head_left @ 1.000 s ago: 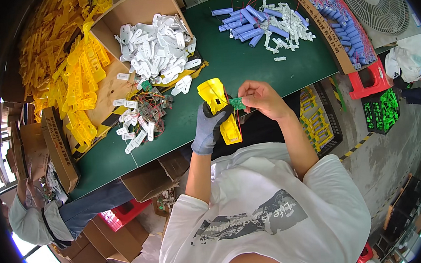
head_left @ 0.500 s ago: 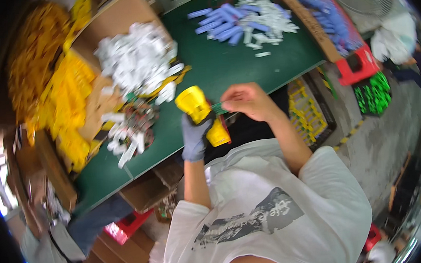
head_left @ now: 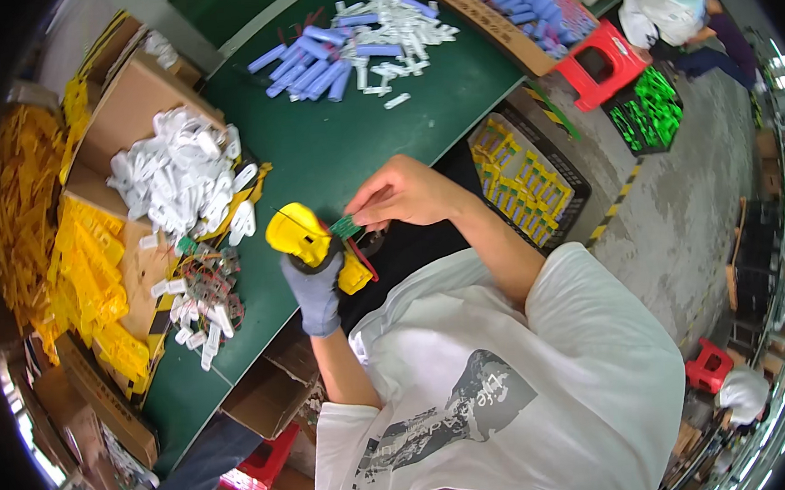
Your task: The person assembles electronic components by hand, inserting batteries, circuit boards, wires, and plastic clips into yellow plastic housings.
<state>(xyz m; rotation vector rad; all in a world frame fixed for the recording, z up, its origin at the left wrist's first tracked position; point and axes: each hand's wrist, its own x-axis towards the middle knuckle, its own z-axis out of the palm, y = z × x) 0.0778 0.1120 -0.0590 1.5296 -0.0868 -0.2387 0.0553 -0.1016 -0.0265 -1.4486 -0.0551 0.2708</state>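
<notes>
We work over the edge of a green table [head_left: 349,148], a heap of white plastic parts [head_left: 178,173] to our left and blue cylinders [head_left: 325,54] farther off. Our gloved left hand [head_left: 313,282] is wrapped tight around a yellow housing [head_left: 306,242], whose long axis slants from upper left down to lower right (toward our chest). Our bare right hand [head_left: 407,194] sits just right of it, fingers pinched together on a small green circuit board [head_left: 346,226]. The board touches the housing's right flank, so this hand is the nearer one.

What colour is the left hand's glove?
Grey-blue glove, gripping the yellow housing; head view.
</notes>
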